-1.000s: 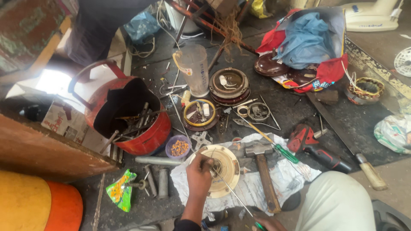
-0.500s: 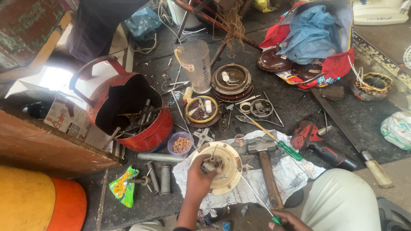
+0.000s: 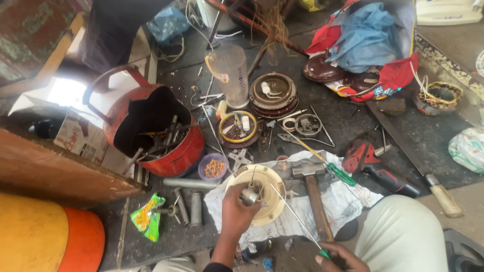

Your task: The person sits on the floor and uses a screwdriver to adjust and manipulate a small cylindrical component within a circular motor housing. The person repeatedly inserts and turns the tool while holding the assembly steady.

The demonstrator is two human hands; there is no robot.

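Hammer (image 3: 315, 194) and red bucket (image 3: 156, 133) crowd the cream disc (image 3: 262, 194).

Right hand (image 3: 337, 259) cut off by the bottom edge, its grip on the thin rod (image 3: 295, 215) only partly seen. Left hand (image 3: 238, 214) covering the near rim of the cream round housing (image 3: 267, 194). Bucket (image 3: 156, 132) contents too dark and tangled to tell apart.

A red bucket (image 3: 156, 133) of metal tools stands on the floor with a small tub of orange bits (image 3: 214, 167) just beside it, while a hammer (image 3: 313, 194), a green-handled screwdriver (image 3: 327, 165), a red drill (image 3: 375, 163) and a clear plastic jug (image 3: 231, 75) lie around.
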